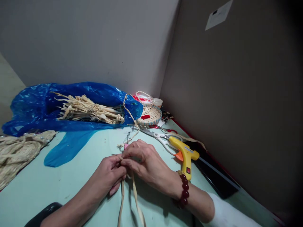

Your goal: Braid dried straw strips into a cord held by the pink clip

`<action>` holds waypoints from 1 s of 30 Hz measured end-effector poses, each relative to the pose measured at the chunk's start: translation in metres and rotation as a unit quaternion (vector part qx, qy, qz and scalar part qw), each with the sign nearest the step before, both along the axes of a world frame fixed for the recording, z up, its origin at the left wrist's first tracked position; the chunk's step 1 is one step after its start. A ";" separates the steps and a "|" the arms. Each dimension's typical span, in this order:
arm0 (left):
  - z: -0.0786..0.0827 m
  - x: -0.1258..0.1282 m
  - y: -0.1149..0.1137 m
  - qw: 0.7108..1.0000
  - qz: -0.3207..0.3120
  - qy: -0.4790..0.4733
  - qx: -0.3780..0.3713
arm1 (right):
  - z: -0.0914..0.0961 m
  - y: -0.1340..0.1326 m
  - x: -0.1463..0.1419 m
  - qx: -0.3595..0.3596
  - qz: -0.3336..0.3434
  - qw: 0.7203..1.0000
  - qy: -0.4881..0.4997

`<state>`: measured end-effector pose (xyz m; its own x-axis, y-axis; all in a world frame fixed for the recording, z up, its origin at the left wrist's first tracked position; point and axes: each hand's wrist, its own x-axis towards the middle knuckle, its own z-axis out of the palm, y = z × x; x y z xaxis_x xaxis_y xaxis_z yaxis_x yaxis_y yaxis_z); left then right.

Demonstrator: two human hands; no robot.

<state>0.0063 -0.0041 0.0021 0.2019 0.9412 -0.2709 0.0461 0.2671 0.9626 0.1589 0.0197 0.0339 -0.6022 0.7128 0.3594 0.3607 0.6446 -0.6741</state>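
Observation:
My left hand [110, 174] and my right hand [144, 160] meet over the table, fingertips pinched together on a pale plant-fibre cord. Two loose strands of the fibre cord [135, 197] hang down from between the hands toward the near edge. Just beyond my fingertips lies a metal clasp with a pink tab [126, 146], partly hidden by my right hand. A twisted cord [128, 111] runs from there up over the blue bag. The exact spot where the fingers grip is covered by the fingers themselves.
A blue plastic bag [30, 104] holds a bundle of dried fibre strips [90, 108]. Braided fibre work [21, 154] lies left. At the right are white-handled scissors [161, 137], a yellow glue gun [186, 154] and a black flat object [213, 173]. A woven basket [153, 117] stands behind.

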 end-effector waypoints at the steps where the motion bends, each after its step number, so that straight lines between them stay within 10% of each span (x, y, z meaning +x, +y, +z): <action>1: -0.001 0.000 0.000 1.000 -0.002 -0.009 0.002 | 0.000 0.000 0.001 -0.027 -0.006 0.999 0.018; 7: -0.003 -0.003 0.000 1.000 -0.009 -0.012 -0.011 | 0.008 0.005 0.019 -0.183 -0.071 0.973 0.119; 13: -0.005 -0.005 0.001 1.000 -0.011 0.002 -0.028 | 0.014 0.003 0.031 -0.264 -0.070 0.962 0.012; 30: -0.004 -0.007 -0.001 0.999 -0.005 0.005 -0.032 | -0.001 -0.007 0.024 -0.143 -0.107 0.977 -0.113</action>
